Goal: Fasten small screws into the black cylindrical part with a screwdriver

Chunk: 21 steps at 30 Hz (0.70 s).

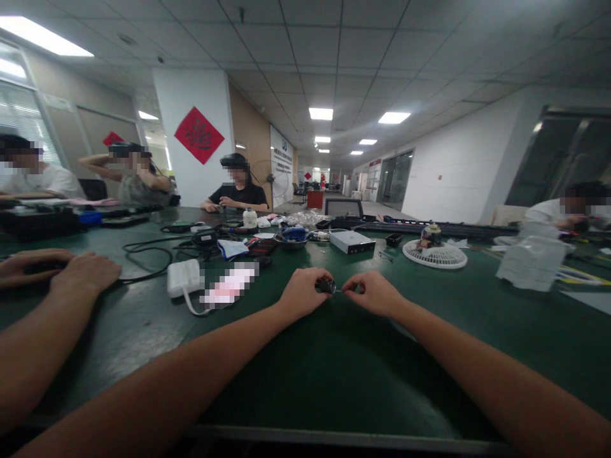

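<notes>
My left hand (305, 291) is closed around a small dark cylindrical part (327, 286), its round end turned to the right. Facing it, my right hand (372, 292) pinches a thin metal pin (338, 291) between thumb and fingertips. The pin's tip reaches the open end of the cylinder; whether it is inside cannot be made out. Both hands are held just above the green table (324, 375), near its middle.
Two hands of a person beside me (81, 273) rest at the left. A white adapter (184, 278) with its cable, a grey metal box (352, 242), a white round fan grille (434, 254) and clear plastic packaging (532, 264) lie on the table. People sit across and at the right.
</notes>
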Motion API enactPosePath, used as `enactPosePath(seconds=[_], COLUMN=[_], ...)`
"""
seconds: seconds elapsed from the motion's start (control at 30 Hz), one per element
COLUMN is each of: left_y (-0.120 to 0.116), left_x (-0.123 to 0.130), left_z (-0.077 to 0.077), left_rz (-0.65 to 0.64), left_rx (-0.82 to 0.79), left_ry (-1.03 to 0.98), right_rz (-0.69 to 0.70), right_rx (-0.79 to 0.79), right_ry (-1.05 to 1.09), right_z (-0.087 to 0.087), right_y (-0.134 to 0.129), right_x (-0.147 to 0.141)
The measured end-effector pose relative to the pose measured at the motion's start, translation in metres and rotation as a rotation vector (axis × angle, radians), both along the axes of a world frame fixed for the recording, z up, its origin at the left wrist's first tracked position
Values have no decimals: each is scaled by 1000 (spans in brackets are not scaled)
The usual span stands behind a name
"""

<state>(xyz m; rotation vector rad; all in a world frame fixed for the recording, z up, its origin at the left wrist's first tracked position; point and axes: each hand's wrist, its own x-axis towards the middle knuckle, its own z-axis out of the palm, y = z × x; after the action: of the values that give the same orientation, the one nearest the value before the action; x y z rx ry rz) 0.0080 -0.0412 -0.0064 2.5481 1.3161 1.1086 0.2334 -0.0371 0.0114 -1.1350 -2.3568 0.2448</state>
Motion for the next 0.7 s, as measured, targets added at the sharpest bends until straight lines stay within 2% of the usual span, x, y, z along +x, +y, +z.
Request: enactPosePath(seconds=[0.1, 0.27, 0.43, 0.6, 0.7], left_y=[-1, -3, -4, -3, -3], left_x=[0, 1, 1, 0, 1], left_z=[2, 3, 3, 2, 2], left_rz=[5, 31, 15, 13, 3], left_rx=[35, 62, 57, 73, 71], left_ry=[57, 67, 91, 72, 77], right_rz=[19, -93, -5, -74, -17], right_rx=[-31, -34, -91, -58, -86], right_ry=[51, 76, 45, 84, 61], right_z=[1, 1, 0, 0, -2], right_y=[-2, 1, 0, 2, 3], right_x=[0, 0, -1, 0, 0])
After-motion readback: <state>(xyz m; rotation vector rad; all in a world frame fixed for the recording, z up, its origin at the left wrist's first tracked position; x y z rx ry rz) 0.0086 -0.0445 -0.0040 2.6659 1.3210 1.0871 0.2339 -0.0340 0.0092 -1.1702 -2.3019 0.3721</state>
